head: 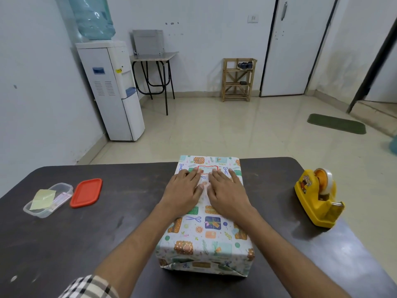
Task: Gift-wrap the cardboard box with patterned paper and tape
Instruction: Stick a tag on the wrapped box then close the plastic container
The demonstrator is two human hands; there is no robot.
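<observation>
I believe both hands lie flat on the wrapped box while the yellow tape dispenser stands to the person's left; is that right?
Not quite: the head view shows the yellow tape dispenser to the person's right. The left hand and right hand do lie flat on the wrapped box.

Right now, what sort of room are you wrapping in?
Likely a plain office or break room: a water dispenser, a wooden shoe rack beside the door, and a dark work table.

hands on box, dispenser right
</observation>
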